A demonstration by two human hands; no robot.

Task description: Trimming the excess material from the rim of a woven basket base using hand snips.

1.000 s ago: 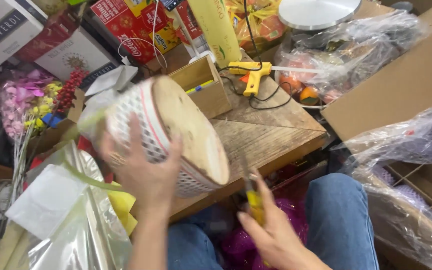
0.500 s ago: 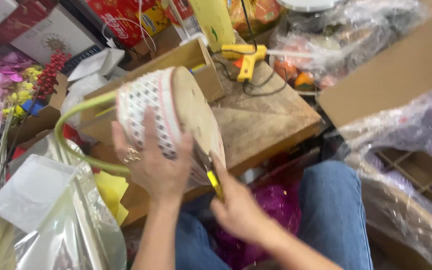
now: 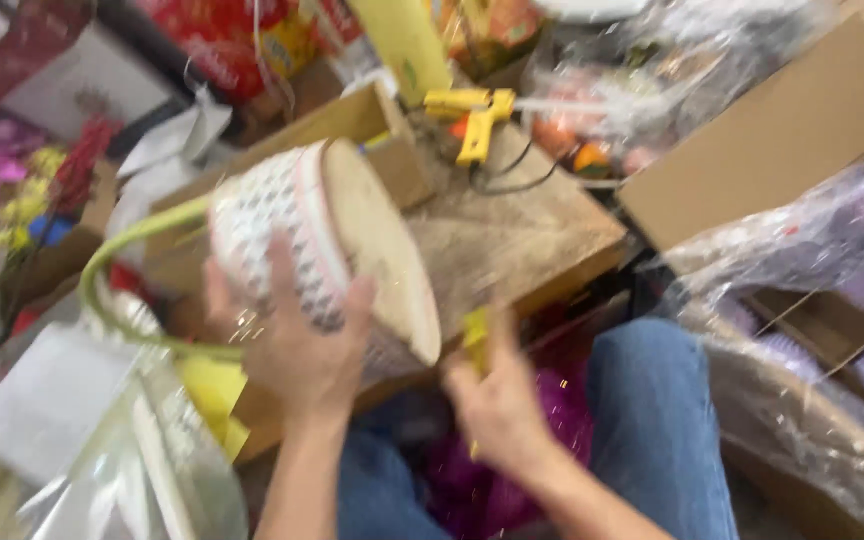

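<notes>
The woven basket [image 3: 322,255] lies tipped on its side above the wooden table [image 3: 522,235], green handle [image 3: 117,265] trailing left — the left hand [image 3: 297,335] clasps its patterned wall. The right hand [image 3: 497,400] grips a small yellow tool [image 3: 475,335] — blurred — just beside the base.

basket [image 3: 292,240]: woven white wall with a dotted weave, matt, closed by a pale, bare wooden base [image 3: 382,250]; green handle [image 3: 117,270] smooth and slightly glossy. tabletop [image 3: 512,240]: rough, unfinished wood with visible grain. glue gun [image 3: 472,115]: yellow plastic; wrapping [image 3: 802,400]: clear glossy film; box [image 3: 772,130]: matt brown cardboard.
</notes>
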